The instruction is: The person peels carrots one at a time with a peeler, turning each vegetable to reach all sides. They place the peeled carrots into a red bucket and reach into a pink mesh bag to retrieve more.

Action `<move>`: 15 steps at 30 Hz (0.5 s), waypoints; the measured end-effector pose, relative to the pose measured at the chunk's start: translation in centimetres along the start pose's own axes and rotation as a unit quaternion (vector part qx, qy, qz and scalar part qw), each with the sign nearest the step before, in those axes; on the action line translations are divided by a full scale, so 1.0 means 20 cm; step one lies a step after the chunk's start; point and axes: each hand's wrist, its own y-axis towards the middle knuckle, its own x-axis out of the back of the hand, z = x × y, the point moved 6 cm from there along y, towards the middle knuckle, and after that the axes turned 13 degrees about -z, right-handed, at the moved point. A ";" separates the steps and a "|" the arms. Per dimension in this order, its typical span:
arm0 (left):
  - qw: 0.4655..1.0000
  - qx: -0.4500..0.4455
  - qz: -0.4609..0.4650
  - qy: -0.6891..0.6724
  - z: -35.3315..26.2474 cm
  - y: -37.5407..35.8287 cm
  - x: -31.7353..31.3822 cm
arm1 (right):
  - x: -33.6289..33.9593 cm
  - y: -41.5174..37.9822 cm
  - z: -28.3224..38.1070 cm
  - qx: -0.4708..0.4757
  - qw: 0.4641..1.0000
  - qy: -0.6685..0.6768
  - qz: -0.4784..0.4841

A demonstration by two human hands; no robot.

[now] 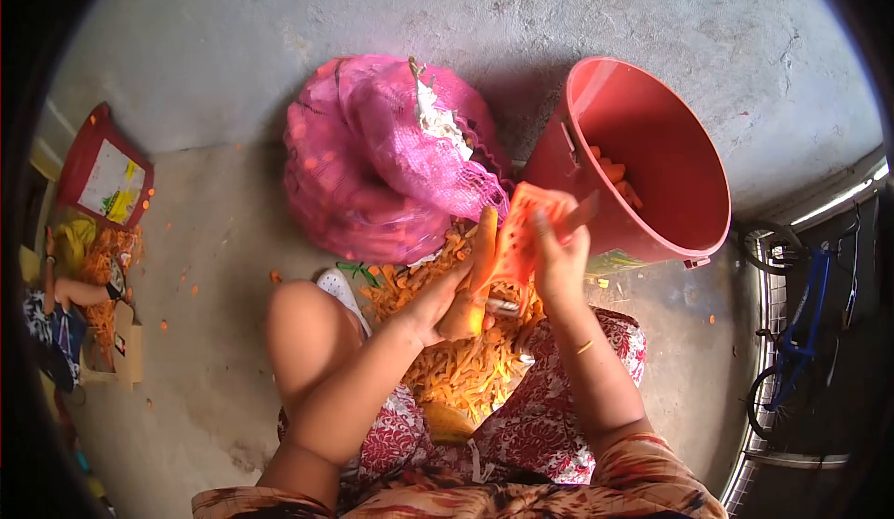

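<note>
A carrot (pixel 483 251) is gripped by my left hand (pixel 436 303), upright over the pile of peelings (pixel 466 365) between my legs. My right hand (pixel 559 263) is closed around an orange slotted plastic tool (pixel 520 240), whose lower end with a metal strip lies against the carrot's right side. Just beyond both hands sits a pink mesh sack (pixel 372 165) filled with carrots. To its right a large red bucket (pixel 568 161) leans slightly, with several peeled carrots (pixel 616 176) inside.
At the far left another person (pixel 70 305) sits beside more peelings (pixel 102 268) and a red bucket (pixel 102 170) with a label. A grey wall (pixel 372 16) stands behind the sack. At the right edge is a blue bicycle (pixel 812 305). Carrot bits dot the floor.
</note>
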 end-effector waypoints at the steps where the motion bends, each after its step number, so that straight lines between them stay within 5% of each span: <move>1: 1.000 -0.013 -0.012 0.006 -0.01 0.01 0.02 | -0.03 -0.05 -0.02 -0.029 0.999 -0.023 0.025; 5: 0.997 -0.047 -0.049 -0.025 -0.02 0.02 0.04 | -0.07 -0.11 -0.09 0.014 0.993 -0.109 0.048; 11: 0.993 -0.027 -0.043 -0.105 0.00 0.07 0.06 | -0.07 -0.12 -0.09 0.016 0.999 -0.040 0.022; 15: 0.995 -0.033 -0.069 -0.067 0.01 0.07 0.07 | -0.06 -0.13 -0.03 0.124 0.985 -0.116 -0.001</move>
